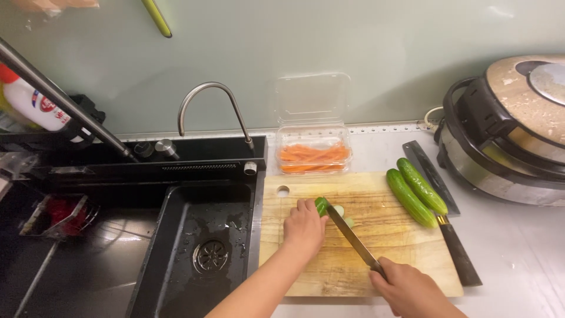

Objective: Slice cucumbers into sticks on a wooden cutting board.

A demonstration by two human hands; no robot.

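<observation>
My left hand presses a short green cucumber piece onto the wooden cutting board. A knife sits in my right hand, its blade slanting up to the cucumber's cut end. A pale cut slice lies just beside the blade. Two whole cucumbers rest side by side on the board's right part.
A clear plastic box of carrot sticks stands open behind the board. A black cleaver lies along the board's right edge. A black sink with a curved tap is on the left; a round cooker sits far right.
</observation>
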